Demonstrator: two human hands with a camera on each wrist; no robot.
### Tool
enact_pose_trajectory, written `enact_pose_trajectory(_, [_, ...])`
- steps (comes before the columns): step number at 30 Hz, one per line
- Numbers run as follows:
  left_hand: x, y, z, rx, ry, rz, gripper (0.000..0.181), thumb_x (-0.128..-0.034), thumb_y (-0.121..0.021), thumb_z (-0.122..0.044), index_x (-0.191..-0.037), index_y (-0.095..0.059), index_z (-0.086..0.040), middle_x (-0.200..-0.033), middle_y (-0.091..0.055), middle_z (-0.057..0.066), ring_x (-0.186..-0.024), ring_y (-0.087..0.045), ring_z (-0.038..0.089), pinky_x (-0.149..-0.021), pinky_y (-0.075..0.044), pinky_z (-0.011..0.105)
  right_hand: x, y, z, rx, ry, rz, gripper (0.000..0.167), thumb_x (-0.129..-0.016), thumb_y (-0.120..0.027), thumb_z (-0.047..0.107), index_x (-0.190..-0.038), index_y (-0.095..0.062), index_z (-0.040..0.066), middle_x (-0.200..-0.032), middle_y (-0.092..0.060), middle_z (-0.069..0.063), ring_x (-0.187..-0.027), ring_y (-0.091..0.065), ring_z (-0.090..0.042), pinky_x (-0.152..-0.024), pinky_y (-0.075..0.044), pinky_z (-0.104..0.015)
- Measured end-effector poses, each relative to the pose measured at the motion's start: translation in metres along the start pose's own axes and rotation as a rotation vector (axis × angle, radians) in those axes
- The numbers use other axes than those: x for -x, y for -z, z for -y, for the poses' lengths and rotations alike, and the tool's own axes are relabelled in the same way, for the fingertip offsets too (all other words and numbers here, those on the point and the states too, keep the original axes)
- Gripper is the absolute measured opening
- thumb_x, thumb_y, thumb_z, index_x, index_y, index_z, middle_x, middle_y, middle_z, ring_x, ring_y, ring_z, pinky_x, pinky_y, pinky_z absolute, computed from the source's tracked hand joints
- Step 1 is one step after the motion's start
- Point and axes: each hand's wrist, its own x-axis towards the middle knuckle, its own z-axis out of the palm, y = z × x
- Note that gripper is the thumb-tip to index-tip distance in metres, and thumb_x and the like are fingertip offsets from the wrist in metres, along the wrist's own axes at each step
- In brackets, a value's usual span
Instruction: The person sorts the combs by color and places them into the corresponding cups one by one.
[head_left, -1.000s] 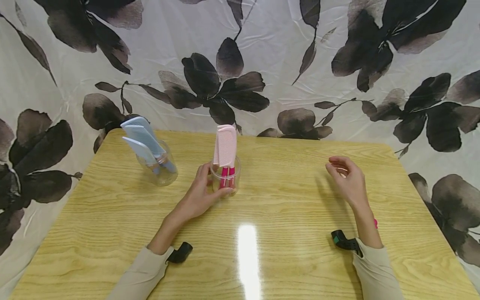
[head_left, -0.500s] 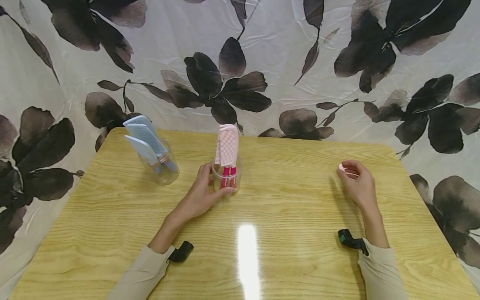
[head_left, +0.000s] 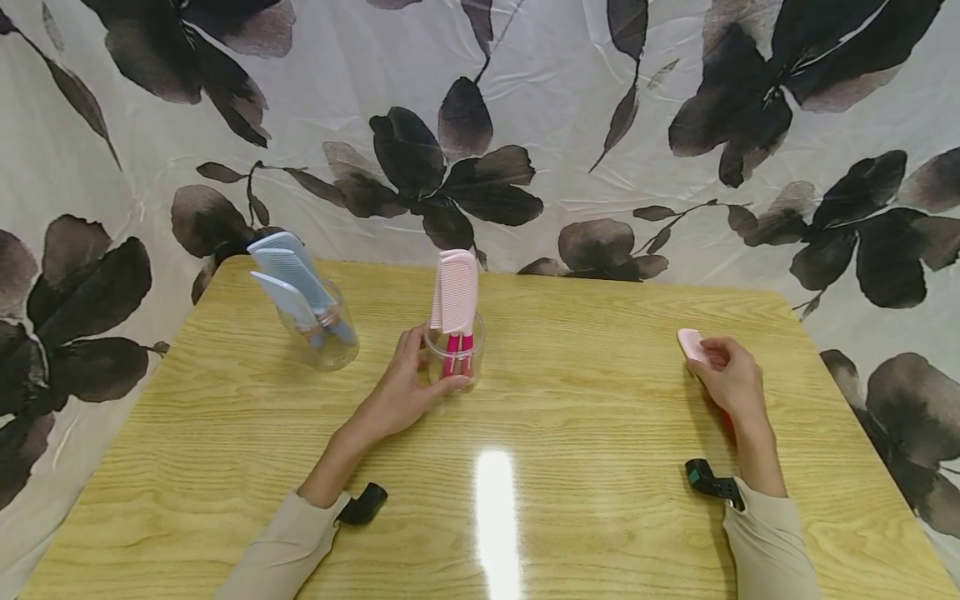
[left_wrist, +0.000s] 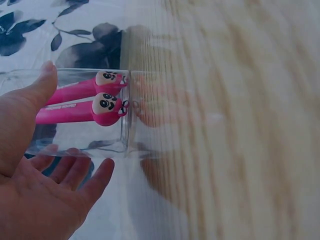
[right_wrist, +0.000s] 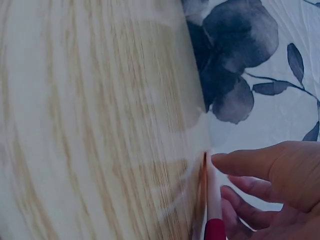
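Observation:
In the head view my left hand (head_left: 401,387) holds a clear jar (head_left: 474,337), thumb in front and fingers behind. Pink combs (head_left: 456,292) stand in the jar, teeth ends up. The left wrist view shows their hot-pink handles (left_wrist: 70,112), tipped with small cartoon faces, through the jar wall. At the right, my right hand (head_left: 731,379) is over another pink comb (head_left: 691,343) that lies on the table, its middle hidden by the hand. In the right wrist view the thumb tip is right at this comb (right_wrist: 213,200), seen edge-on, with bent fingers close beside it.
A second clear jar (head_left: 341,350) stands at the left with several light-blue combs (head_left: 288,271) leaning left in it. The wood-grain table (head_left: 585,375) reaches back to a floral cloth (head_left: 577,158).
My right hand has moved right and a little toward me, uncovering the end of the pink comb on the table. My left hand has stayed on the jar.

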Motion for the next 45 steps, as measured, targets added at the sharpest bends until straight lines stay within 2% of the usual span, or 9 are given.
enact_pose_trajectory(2, [0.0, 0.0, 0.0, 0.001, 0.002, 0.0, 0.085, -0.092, -0.081, -0.022, -0.155, -0.027, -0.003, -0.147, -0.033, 0.019, -0.131, -0.045, 0.037, -0.107, -0.045, 0.054, 0.001, 0.001, -0.001, 0.031, -0.005, 0.009, 0.043, -0.094, -0.072, 0.004, -0.13, -0.055, -0.014, -0.125, -0.059, -0.036, -0.113, -0.059, -0.046, -0.079, -0.04, -0.013])
enact_pose_trajectory(7, [0.0, -0.001, 0.0, 0.002, 0.004, -0.003, 0.086, -0.092, -0.081, -0.021, -0.156, -0.026, -0.003, -0.146, -0.033, 0.02, -0.125, -0.05, 0.04, -0.106, -0.047, 0.054, 0.002, 0.006, -0.002, 0.11, -0.023, 0.054, 0.044, -0.091, -0.071, 0.007, -0.127, -0.055, -0.014, -0.127, -0.056, -0.039, -0.112, -0.055, -0.05, -0.087, -0.044, -0.045])
enact_pose_trajectory(10, [0.001, -0.001, 0.0, 0.001, 0.005, -0.007, 0.086, -0.0918, -0.081, -0.02, -0.156, -0.026, -0.002, -0.146, -0.033, 0.02, -0.126, -0.05, 0.039, -0.106, -0.047, 0.053, 0.003, 0.008, -0.001, 0.144, -0.012, 0.084, 0.045, -0.088, -0.07, 0.007, -0.125, -0.055, -0.014, -0.127, -0.055, -0.039, -0.11, -0.054, -0.051, -0.088, -0.043, -0.05])
enact_pose_trajectory(16, [0.001, -0.001, 0.0, -0.008, 0.004, -0.014, 0.086, -0.0916, -0.081, -0.019, -0.156, -0.026, -0.001, -0.146, -0.034, 0.02, -0.129, -0.046, 0.037, -0.106, -0.047, 0.052, 0.004, 0.007, 0.001, 0.154, 0.015, 0.086, 0.045, -0.088, -0.071, 0.007, -0.126, -0.058, -0.014, -0.123, -0.06, -0.037, -0.105, -0.058, -0.046, -0.083, -0.046, -0.044])
enact_pose_trajectory(22, [0.001, -0.001, 0.002, 0.007, 0.007, -0.005, 0.085, -0.0926, -0.08, -0.02, -0.156, -0.026, -0.002, -0.146, -0.033, 0.021, -0.127, -0.05, 0.04, -0.106, -0.047, 0.054, 0.009, 0.01, 0.007, 0.152, 0.047, 0.034, 0.035, -0.092, -0.069, 0.004, -0.12, -0.066, -0.016, -0.106, -0.069, -0.033, -0.093, -0.066, -0.042, -0.073, -0.05, -0.036])
enact_pose_trajectory(29, [0.001, 0.0, 0.001, 0.012, -0.002, 0.002, 0.086, -0.0928, -0.08, -0.021, -0.156, -0.025, -0.002, -0.146, -0.032, 0.02, -0.128, -0.048, 0.04, -0.105, -0.047, 0.055, 0.01, 0.015, 0.017, 0.133, 0.078, -0.018, 0.035, -0.098, -0.067, 0.009, -0.122, -0.066, -0.016, -0.107, -0.07, -0.034, -0.095, -0.068, -0.046, -0.077, -0.056, -0.047])
enact_pose_trajectory(32, [0.0, 0.0, 0.002, 0.012, -0.009, 0.001, 0.084, -0.0929, -0.08, -0.02, -0.155, -0.026, -0.002, -0.146, -0.033, 0.021, -0.128, -0.048, 0.039, -0.104, -0.048, 0.054, 0.009, 0.017, 0.02, 0.134, 0.096, -0.023, 0.035, -0.098, -0.068, 0.008, -0.123, -0.065, -0.016, -0.108, -0.069, -0.035, -0.094, -0.07, -0.047, -0.066, -0.057, -0.034])
enact_pose_trajectory(36, [0.0, 0.0, 0.002, 0.012, -0.016, 0.0, 0.083, -0.0929, -0.079, -0.018, -0.154, -0.026, -0.001, -0.146, -0.033, 0.021, -0.13, -0.046, 0.039, -0.105, -0.047, 0.054, 0.01, 0.018, 0.025, 0.139, 0.092, -0.038, 0.035, -0.097, -0.071, 0.007, -0.122, -0.066, -0.016, -0.106, -0.07, -0.034, -0.089, -0.071, -0.043, -0.055, -0.045, -0.014])
enact_pose_trajectory(45, [0.0, 0.0, 0.003, 0.01, -0.026, -0.001, 0.084, -0.0924, -0.08, -0.018, -0.155, -0.027, -0.001, -0.146, -0.033, 0.02, -0.133, -0.043, 0.036, -0.108, -0.045, 0.053, 0.014, 0.021, 0.039, 0.077, 0.035, -0.046, 0.039, -0.097, -0.072, 0.01, -0.127, -0.063, -0.014, -0.113, -0.069, -0.033, -0.102, -0.07, -0.044, -0.056, -0.044, -0.004])
